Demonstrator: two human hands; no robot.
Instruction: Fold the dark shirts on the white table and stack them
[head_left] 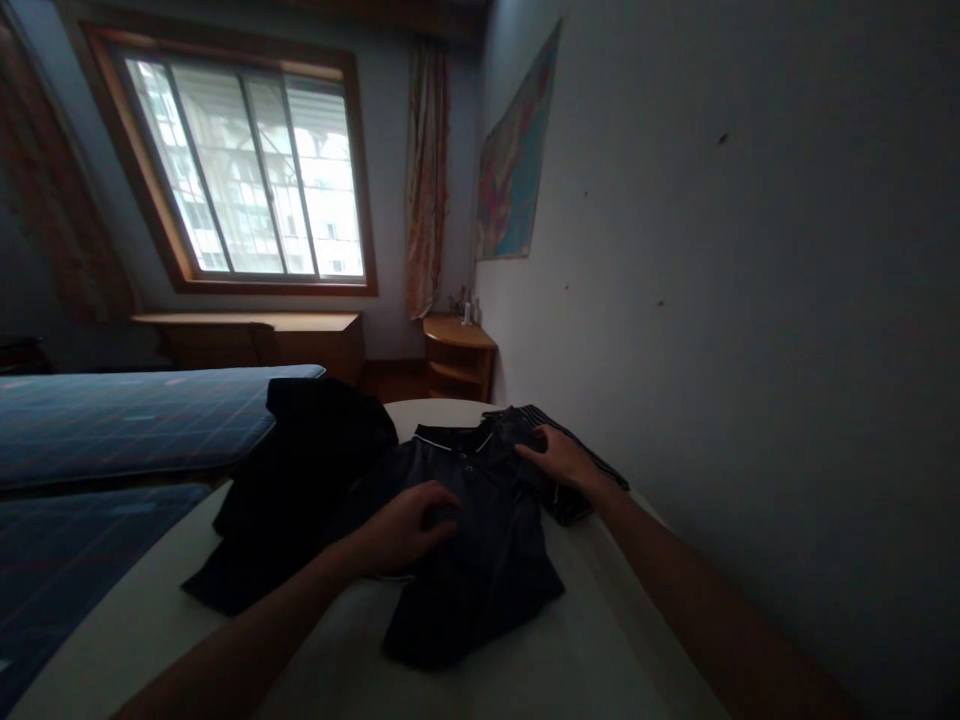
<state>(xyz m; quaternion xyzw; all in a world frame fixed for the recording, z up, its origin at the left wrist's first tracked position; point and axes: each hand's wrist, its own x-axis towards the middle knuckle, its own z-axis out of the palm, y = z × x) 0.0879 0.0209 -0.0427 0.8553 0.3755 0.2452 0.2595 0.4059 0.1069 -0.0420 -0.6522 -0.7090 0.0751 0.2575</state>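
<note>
A dark polo shirt [487, 535], with white trim on its collar and buttons at the neck, lies spread on a pale round-edged table [341, 650]. My left hand [405, 525] rests over the shirt's left side, fingers curved and thumb held apart from them. Near the collar's right side, my right hand [559, 458] is on the shirt's shoulder, with a gap between thumb and forefinger. Its other fingers are partly hidden. To the left is a heap of black clothing [300, 470]. A folded dark garment with pale stripes [581, 440] lies beside and partly behind my right hand.
Blue plaid mattresses [135, 420] lie to the left, close to the table. The white wall [750, 380] runs along the right side. At the back stand a wooden desk [315, 322] under the window [255, 170] and a corner shelf [459, 332] with small items.
</note>
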